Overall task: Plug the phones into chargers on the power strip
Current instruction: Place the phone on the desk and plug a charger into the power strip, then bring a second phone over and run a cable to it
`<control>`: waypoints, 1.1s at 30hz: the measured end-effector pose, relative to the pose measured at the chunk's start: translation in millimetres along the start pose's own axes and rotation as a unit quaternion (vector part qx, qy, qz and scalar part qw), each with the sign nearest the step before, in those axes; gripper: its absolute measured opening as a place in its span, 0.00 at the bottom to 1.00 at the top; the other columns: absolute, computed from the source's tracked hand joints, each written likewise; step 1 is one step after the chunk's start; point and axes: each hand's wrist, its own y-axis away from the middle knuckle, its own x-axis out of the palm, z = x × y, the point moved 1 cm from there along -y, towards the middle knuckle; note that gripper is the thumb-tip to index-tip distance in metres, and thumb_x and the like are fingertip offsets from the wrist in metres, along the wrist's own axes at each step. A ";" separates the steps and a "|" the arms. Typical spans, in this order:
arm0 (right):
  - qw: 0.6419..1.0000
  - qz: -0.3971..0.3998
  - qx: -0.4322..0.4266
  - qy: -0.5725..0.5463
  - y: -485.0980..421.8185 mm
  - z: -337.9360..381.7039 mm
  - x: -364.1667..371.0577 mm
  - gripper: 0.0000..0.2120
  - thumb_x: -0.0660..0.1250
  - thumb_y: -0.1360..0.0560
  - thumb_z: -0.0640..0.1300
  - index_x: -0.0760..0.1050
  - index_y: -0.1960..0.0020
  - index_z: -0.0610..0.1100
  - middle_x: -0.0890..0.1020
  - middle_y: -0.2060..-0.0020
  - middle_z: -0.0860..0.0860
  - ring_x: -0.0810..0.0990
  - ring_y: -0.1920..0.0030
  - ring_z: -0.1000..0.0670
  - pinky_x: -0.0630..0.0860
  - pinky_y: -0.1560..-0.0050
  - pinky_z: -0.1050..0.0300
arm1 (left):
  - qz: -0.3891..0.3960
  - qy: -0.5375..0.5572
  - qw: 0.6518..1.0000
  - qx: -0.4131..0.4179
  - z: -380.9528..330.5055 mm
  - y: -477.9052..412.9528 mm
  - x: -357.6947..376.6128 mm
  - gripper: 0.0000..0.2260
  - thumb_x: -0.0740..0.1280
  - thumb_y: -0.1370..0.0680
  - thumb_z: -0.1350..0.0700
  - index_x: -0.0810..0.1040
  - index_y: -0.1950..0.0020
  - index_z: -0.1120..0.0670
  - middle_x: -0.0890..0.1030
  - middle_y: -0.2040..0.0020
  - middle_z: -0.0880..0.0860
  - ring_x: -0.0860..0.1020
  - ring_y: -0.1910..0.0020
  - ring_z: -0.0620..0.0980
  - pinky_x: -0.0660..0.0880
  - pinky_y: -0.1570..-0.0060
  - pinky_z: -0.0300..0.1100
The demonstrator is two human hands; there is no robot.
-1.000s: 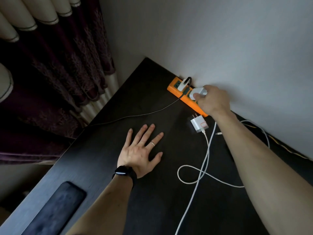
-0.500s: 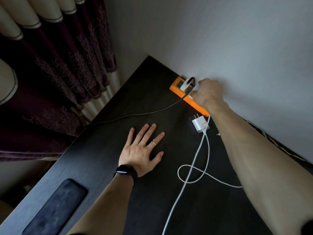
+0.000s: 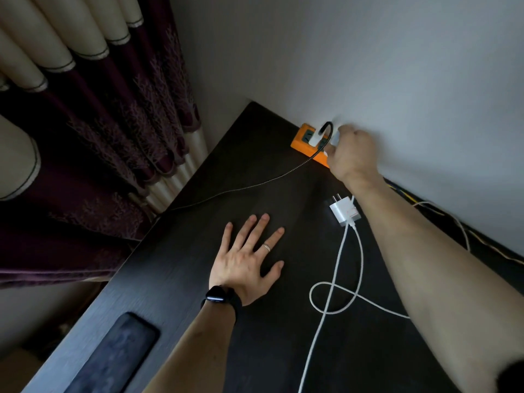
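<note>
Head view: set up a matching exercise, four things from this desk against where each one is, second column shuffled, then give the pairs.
Things:
1. power strip
2. loose white charger
3. dark phone
4. left hand

Places:
A. flat on the desk, fingers spread
B. near corner of the desk
C. against the wall, under the right hand
D. prongs up in the air, beside the right forearm

Pairs: 1-C, 2-D, 3-B, 4-A

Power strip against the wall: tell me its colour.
The plastic power strip is orange, clearest in the head view.
</note>
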 end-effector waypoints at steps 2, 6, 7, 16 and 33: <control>1.000 -0.025 -0.001 -0.005 2.4 -0.9 5.3 0.21 0.68 0.21 0.45 0.70 0.33 0.36 0.79 0.42 0.35 0.79 0.43 0.37 0.76 0.50 0.49 | 0.002 -0.003 1.000 -0.002 1.5 -0.8 0.4 0.30 0.44 0.22 0.31 0.38 0.22 0.33 0.35 0.20 0.43 0.32 0.22 0.46 0.29 0.26 0.56; 0.998 -0.054 -0.008 -0.026 11.4 -4.8 17.9 0.21 0.66 0.20 0.44 0.67 0.30 0.38 0.79 0.45 0.36 0.80 0.47 0.39 0.72 0.58 0.52 | 0.003 -0.007 1.000 0.000 1.6 -2.4 0.3 0.30 0.45 0.22 0.31 0.38 0.22 0.33 0.35 0.20 0.43 0.33 0.22 0.46 0.27 0.27 0.55; 0.998 -0.055 -0.005 -0.029 10.4 -3.8 19.0 0.20 0.66 0.20 0.44 0.67 0.30 0.38 0.80 0.46 0.37 0.81 0.47 0.39 0.71 0.59 0.53 | 0.001 -0.007 1.000 -0.001 2.0 -2.1 0.3 0.30 0.45 0.22 0.31 0.38 0.22 0.33 0.36 0.20 0.43 0.33 0.22 0.47 0.27 0.27 0.55; 0.999 -0.049 -0.016 0.002 5.5 1.6 18.4 0.18 0.66 0.20 0.46 0.69 0.34 0.39 0.82 0.51 0.40 0.83 0.53 0.40 0.68 0.64 0.56 | -0.015 -0.013 1.000 -0.006 4.9 2.5 6.4 0.30 0.46 0.22 0.31 0.39 0.22 0.33 0.37 0.20 0.43 0.35 0.21 0.46 0.31 0.26 0.57; 0.935 -0.106 0.171 -0.291 225.2 -28.1 0.9 0.34 0.66 0.22 0.52 0.56 0.21 0.50 0.69 0.27 0.48 0.67 0.27 0.50 0.65 0.30 0.57 | -0.043 -0.062 0.997 -0.010 4.5 -1.2 6.5 0.30 0.49 0.23 0.31 0.46 0.21 0.34 0.52 0.19 0.45 0.48 0.20 0.48 0.43 0.24 0.59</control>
